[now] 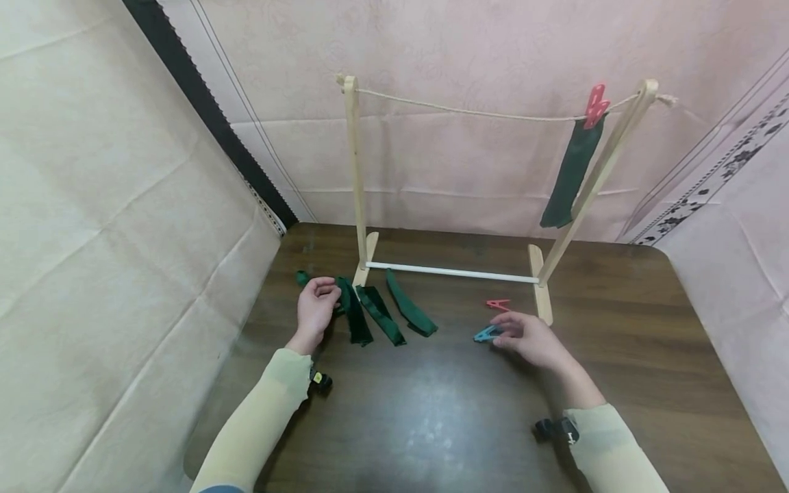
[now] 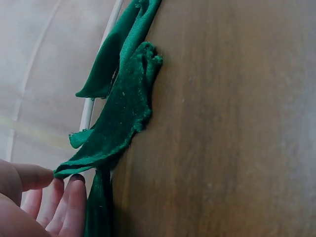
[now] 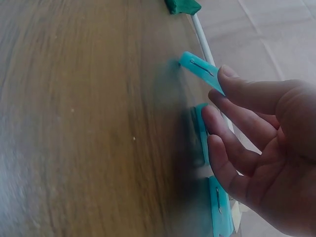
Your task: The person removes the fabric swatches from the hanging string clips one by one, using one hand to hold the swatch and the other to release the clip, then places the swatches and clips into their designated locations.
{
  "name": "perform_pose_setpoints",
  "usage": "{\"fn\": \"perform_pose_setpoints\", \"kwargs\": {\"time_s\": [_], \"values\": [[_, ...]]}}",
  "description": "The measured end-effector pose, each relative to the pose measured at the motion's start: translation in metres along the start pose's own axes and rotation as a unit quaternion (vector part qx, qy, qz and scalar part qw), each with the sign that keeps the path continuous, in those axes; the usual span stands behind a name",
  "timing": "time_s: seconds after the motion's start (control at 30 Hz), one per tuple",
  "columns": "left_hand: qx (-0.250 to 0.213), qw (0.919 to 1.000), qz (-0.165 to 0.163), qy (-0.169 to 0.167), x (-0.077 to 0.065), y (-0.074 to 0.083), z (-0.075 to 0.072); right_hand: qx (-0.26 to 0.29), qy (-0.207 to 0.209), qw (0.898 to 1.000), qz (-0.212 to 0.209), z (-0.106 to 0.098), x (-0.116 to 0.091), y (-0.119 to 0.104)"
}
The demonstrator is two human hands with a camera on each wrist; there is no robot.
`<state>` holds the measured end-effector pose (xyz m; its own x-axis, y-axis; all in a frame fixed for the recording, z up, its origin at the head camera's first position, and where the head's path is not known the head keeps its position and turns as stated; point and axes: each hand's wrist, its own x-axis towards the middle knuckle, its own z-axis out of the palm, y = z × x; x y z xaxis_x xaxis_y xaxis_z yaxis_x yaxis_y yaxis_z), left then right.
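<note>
At the left of the table, my left hand point(image 1: 316, 308) pinches the end of a dark green cloth strip point(image 2: 116, 108) between thumb and fingers; part of the strip lifts off the wood. Other green strips point(image 1: 409, 305) lie just right of it. My right hand point(image 1: 530, 337) pinches a blue clothespin point(image 3: 198, 67) between thumb and index finger, with its other fingers loosely bent. Two more blue clothespins point(image 3: 222, 205) show beneath that hand in the right wrist view. A red clothespin point(image 1: 498, 304) lies behind the right hand.
Behind the hands stands a wooden frame point(image 1: 357, 171) with a cord point(image 1: 468, 109) strung between its posts and a white bar point(image 1: 453, 272) low down. Near the right post, a red clothespin point(image 1: 596, 106) clips a green strip point(image 1: 573, 174) to the cord. Pale cloth walls point(image 1: 154, 205) surround the table.
</note>
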<state>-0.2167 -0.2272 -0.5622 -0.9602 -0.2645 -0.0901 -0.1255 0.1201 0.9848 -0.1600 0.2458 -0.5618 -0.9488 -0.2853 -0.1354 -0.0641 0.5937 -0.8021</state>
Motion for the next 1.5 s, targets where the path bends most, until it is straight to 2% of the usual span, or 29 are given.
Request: {"fn": "perform_pose_setpoints", "kwargs": {"time_s": [0.23, 0.5, 0.8, 1.0, 1.1, 1.27, 1.5], "values": [[-0.01, 0.9997, -0.018, 0.011, 0.002, -0.006, -0.001, 0.0, 0.0, 1.0, -0.001, -0.001, -0.001, -0.001], [0.023, 0.999, -0.034, 0.015, -0.001, -0.008, 0.0, -0.001, 0.003, 1.0, -0.002, -0.001, -0.002, 0.0], [0.065, 0.9951, -0.038, 0.065, 0.001, -0.016, -0.01, 0.003, 0.0, 1.0, -0.004, 0.0, -0.001, 0.002], [0.064, 0.9951, -0.028, 0.071, 0.001, -0.017, -0.015, -0.006, 0.008, 1.0, -0.007, 0.0, -0.001, 0.0], [0.058, 0.9958, -0.019, 0.068, 0.001, -0.016, -0.013, -0.021, 0.014, 1.0, -0.011, 0.001, -0.003, -0.002], [0.043, 0.9965, 0.005, 0.071, 0.001, -0.013, -0.01, -0.051, 0.011, 0.998, -0.021, 0.005, -0.006, -0.003], [0.024, 0.9946, 0.041, 0.092, 0.001, -0.002, -0.006, -0.055, 0.007, 0.998, -0.023, 0.003, -0.008, -0.005]]}}
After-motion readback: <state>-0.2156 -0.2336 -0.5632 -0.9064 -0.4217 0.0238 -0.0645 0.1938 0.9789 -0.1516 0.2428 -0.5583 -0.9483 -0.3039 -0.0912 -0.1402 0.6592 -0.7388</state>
